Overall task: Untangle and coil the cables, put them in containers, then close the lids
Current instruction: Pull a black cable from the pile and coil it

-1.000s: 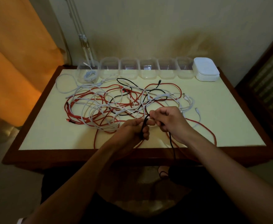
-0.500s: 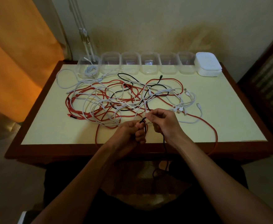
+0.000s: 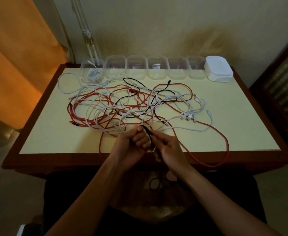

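Note:
A tangle of red, white and black cables (image 3: 131, 106) covers the middle of the table (image 3: 54, 143). My left hand (image 3: 131, 143) is closed around a small coil of black cable (image 3: 147, 133) at the near edge. My right hand (image 3: 167, 147) pinches the same black cable just to its right. The cable's loose end hangs below the table edge in a loop (image 3: 155, 183). Several clear containers (image 3: 157, 68) line the far edge; the leftmost container (image 3: 92, 70) holds a coiled white cable. A stack of white lids (image 3: 219, 68) stands at the far right.
A red cable loop (image 3: 225, 150) droops over the near right edge of the table. An orange curtain (image 3: 20, 57) hangs at the left and a dark wooden frame (image 3: 284, 82) stands at the right. My lap lies below the table.
Both hands have drawn slightly toward the near edge while winding the black cable. More black cable is gathered in my left hand, and the hanging loop below has risen.

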`<state>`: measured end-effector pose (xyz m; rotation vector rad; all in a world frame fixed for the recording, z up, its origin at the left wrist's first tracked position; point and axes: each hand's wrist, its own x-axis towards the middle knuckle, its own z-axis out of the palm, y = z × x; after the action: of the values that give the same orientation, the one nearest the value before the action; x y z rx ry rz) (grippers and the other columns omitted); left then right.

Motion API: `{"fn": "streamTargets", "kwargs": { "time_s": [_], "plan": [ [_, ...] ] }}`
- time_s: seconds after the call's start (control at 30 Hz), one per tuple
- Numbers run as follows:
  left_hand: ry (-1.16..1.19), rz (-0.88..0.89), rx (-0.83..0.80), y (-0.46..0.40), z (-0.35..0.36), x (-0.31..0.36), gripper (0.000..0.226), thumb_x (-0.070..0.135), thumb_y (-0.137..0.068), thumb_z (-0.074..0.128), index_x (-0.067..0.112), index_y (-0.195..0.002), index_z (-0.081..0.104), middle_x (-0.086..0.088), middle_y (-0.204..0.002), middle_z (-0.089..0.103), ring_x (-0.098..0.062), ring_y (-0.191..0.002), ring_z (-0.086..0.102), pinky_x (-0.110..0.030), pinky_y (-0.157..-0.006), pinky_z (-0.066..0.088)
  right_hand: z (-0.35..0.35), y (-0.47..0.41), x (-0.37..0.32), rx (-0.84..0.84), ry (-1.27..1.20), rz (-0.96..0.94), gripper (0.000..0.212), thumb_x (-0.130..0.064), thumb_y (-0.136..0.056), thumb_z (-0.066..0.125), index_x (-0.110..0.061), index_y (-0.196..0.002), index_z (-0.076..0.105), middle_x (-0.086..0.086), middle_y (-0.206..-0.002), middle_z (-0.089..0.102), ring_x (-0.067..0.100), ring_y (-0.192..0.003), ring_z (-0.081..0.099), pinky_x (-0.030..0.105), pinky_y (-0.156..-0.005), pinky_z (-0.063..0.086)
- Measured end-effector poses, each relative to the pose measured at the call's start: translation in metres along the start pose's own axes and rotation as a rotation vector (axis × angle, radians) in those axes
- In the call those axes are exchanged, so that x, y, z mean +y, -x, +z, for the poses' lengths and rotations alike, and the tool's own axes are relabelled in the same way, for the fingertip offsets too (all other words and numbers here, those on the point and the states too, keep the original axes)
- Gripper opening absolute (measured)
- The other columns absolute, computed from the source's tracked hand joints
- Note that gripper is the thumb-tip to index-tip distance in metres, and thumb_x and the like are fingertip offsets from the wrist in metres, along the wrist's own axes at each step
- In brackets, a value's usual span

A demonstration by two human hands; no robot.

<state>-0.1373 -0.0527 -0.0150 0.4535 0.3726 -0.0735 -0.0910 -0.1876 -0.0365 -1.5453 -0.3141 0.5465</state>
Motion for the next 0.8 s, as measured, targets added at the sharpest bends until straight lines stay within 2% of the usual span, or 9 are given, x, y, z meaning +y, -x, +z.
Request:
{"fn": "streamTargets", "kwargs": {
  "time_s": [0.07,0.13,0.23,0.33,0.43,0.5,0.6,0.7,0.8],
  "plan": [
    [0.040,0.109,0.055,-0.003,-0.002,0.005,0.020,0.013,-0.096,0.040,0.008,-0.081,0.053,0.004,-0.060,0.038,-0.009,-0.052,0.039,-0.022,-0.060,0.038,0.000,0.008,0.005,-0.100,0.139,0.005,0.033,-0.016,-0.104,0.048,-0.030,-0.131,0.060,0.008,-0.058,0.055,0.012,-0.040,0.041,0.021,-0.039,0.031],
    [0.051,0.210,0.065,-0.005,-0.008,0.011,0.010,0.012,-0.091,0.046,0.008,-0.088,0.055,0.001,-0.068,0.049,-0.009,-0.060,0.051,-0.023,-0.067,0.050,-0.003,0.014,0.002,-0.249,0.318,0.050,0.036,-0.021,-0.105,0.047,-0.026,-0.139,0.054,0.006,-0.060,0.060,0.010,-0.040,0.047,0.017,-0.042,0.037],
    [-0.055,0.332,0.102,-0.010,-0.022,0.021,0.015,0.008,-0.096,0.043,0.007,-0.097,0.057,-0.001,-0.078,0.060,-0.012,-0.073,0.061,-0.026,-0.078,0.055,-0.008,0.016,-0.011,-0.469,0.551,0.106,0.031,-0.024,-0.104,0.048,-0.022,-0.133,0.058,0.003,-0.069,0.068,0.014,-0.055,0.061,0.018,-0.054,0.048],
    [-0.469,0.411,0.192,-0.011,-0.032,0.023,0.020,0.006,-0.098,0.047,0.001,-0.093,0.066,-0.006,-0.086,0.067,-0.019,-0.087,0.066,-0.033,-0.086,0.056,-0.010,0.011,-0.029,-0.552,0.677,0.022,0.019,-0.022,-0.101,0.054,-0.013,-0.107,0.070,0.001,-0.080,0.071,0.012,-0.070,0.066,0.027,-0.067,0.051],
    [-0.979,0.414,0.121,-0.009,-0.035,0.017,0.020,0.001,-0.094,0.052,0.000,-0.085,0.070,-0.005,-0.089,0.072,-0.019,-0.087,0.069,-0.029,-0.076,0.057,-0.013,0.001,-0.051,-0.489,0.594,-0.076,0.022,-0.019,-0.098,0.060,-0.003,-0.088,0.070,-0.004,-0.061,0.059,0.005,-0.055,0.053,0.017,-0.057,0.041],
    [-1.126,0.308,0.012,-0.007,-0.034,0.016,0.021,0.002,-0.095,0.051,0.001,-0.085,0.070,-0.004,-0.081,0.072,-0.015,-0.074,0.067,-0.024,-0.066,0.054,-0.019,-0.008,-0.059,-0.411,0.390,-0.052,0.024,-0.018,-0.096,0.063,0.002,-0.085,0.071,-0.004,-0.052,0.049,0.008,-0.045,0.040,0.021,-0.046,0.032],
    [-1.000,0.118,-0.087,-0.003,-0.028,0.016,0.026,0.000,-0.099,0.042,-0.001,-0.091,0.067,-0.008,-0.071,0.065,-0.015,-0.064,0.059,-0.023,-0.061,0.047,-0.029,-0.022,-0.062,-0.334,0.069,0.083,0.024,-0.014,-0.095,0.062,0.004,-0.082,0.068,-0.003,-0.049,0.036,0.011,-0.043,0.024,0.030,-0.047,0.015],
    [-0.793,0.050,-0.122,-0.001,-0.022,0.007,0.031,-0.001,-0.099,0.035,0.000,-0.092,0.066,-0.006,-0.063,0.053,-0.015,-0.057,0.047,-0.024,-0.057,0.039,-0.035,-0.031,-0.062,-0.317,-0.145,0.149,0.018,-0.001,-0.095,0.055,0.004,-0.094,0.071,0.001,-0.056,0.044,0.009,-0.047,0.030,0.025,-0.047,0.017],
    [-0.485,0.002,-0.152,-0.001,-0.018,0.001,0.035,0.007,-0.099,0.031,0.004,-0.091,0.064,0.000,-0.060,0.041,-0.011,-0.054,0.037,-0.024,-0.055,0.034,-0.034,-0.038,-0.056,-0.214,-0.118,0.124,0.019,0.003,-0.095,0.054,0.002,-0.099,0.073,0.008,-0.071,0.057,0.010,-0.050,0.037,0.024,-0.047,0.022]
  ]
}}
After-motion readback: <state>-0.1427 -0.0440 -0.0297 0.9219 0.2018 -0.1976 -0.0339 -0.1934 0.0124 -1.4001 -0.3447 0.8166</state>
